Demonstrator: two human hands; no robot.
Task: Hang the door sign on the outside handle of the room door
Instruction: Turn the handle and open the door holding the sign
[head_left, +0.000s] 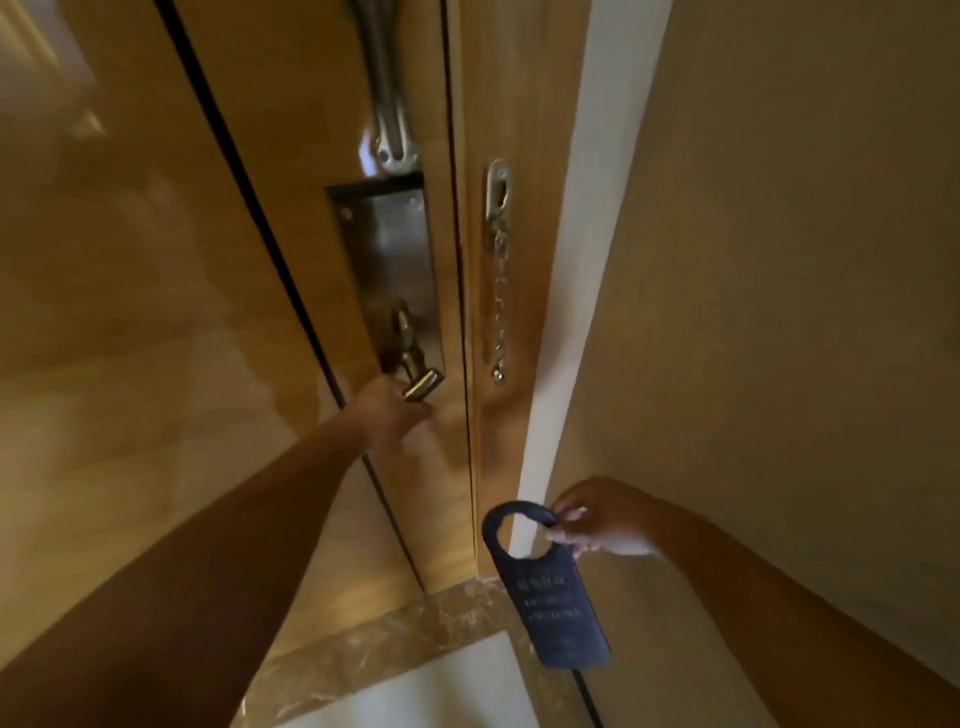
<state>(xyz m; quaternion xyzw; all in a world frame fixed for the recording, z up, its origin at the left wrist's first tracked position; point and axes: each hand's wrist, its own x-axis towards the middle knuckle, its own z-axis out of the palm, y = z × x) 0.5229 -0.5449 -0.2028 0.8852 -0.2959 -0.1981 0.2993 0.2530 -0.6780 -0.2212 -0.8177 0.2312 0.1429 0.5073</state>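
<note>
A dark blue door sign (550, 597) with a hook-shaped top and pale lettering hangs from my right hand (587, 525), whose fingers pinch the hook's right side, low and right of the door edge. My left hand (392, 415) is stretched out to the wooden room door (291, 171) and closed around the brass inside handle (415, 364), which sits on a metal lock plate (389, 260). The door looks shut against its frame. The outside handle is hidden.
A security chain (500, 296) hangs from a bracket on the wooden door frame, right of the handle. A door closer arm (387, 104) is above the lock plate. A beige wall (779, 260) stands close on the right. Marble floor border (415, 639) lies below.
</note>
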